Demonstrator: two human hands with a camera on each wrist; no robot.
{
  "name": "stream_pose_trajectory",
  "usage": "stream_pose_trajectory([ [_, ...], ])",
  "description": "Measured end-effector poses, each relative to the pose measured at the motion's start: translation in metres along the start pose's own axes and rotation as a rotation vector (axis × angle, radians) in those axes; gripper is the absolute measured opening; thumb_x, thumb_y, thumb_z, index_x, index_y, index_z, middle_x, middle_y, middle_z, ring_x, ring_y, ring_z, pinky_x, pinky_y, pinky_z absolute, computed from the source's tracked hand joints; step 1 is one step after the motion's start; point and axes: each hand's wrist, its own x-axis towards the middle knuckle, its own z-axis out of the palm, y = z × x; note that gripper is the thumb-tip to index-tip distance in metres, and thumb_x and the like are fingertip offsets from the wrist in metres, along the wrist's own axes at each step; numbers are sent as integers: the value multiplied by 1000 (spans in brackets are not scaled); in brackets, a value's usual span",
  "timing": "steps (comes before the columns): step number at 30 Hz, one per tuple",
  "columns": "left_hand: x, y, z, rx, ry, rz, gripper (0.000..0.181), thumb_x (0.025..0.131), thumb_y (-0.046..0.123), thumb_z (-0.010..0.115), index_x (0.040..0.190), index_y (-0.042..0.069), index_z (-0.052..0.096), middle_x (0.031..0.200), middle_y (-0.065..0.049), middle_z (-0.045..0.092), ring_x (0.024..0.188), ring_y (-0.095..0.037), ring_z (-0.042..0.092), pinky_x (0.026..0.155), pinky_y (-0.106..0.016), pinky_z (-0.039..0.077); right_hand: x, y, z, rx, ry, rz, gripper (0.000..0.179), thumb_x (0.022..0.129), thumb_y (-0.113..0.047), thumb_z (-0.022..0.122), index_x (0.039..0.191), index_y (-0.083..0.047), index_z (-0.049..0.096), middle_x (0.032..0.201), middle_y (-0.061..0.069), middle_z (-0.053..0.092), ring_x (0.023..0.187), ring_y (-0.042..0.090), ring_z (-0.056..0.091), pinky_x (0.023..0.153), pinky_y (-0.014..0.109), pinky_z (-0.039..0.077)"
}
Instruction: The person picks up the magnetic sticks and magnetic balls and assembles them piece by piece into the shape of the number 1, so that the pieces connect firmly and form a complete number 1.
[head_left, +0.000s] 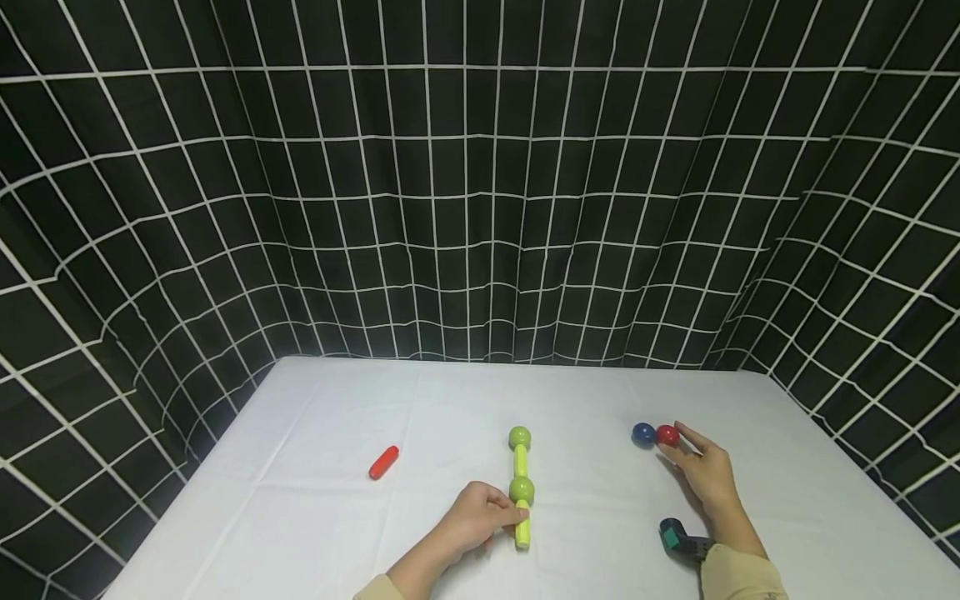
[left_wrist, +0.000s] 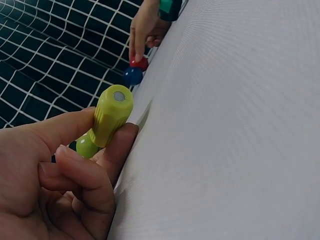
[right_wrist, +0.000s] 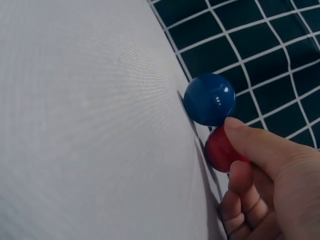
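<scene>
My left hand pinches a yellow-green rod between thumb and finger. In the left wrist view, a silvery disc shows in the end of this rod. The rod lines up with a green ball, a second yellow-green rod and a farther green ball, forming a straight chain on the table. Over to the right, my right hand grips a red ball with thumb and fingers. A glossy blue ball sits right against the red one.
A red rod lies on the white tablecloth to the left. Below the left hand, a bit of something red peeks out, mostly hidden. A dark device is strapped at the right wrist. Black gridded curtain surrounds the table's back and sides.
</scene>
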Motion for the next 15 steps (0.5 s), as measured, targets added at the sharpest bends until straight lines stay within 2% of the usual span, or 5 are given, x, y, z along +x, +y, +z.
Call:
stream_pose_trajectory([
  [9, 1, -1, 0, 0, 2, -3, 25, 78, 32, 72, 80, 7, 69, 63, 2, 67, 37, -2, 34, 36, -13, 30, 4, 2, 3, -27, -1, -14, 62, 87, -28, 65, 139, -5, 41, 135, 26, 44, 60, 4, 52, 51, 17, 41],
  [15, 0, -1, 0, -3, 4, -2, 25, 78, 32, 72, 80, 7, 69, 63, 2, 67, 36, -2, 34, 35, -13, 30, 4, 6, 5, -36, 44, -18, 59, 86, -34, 66, 133, -2, 48, 134, 27, 46, 62, 2, 52, 55, 14, 42],
])
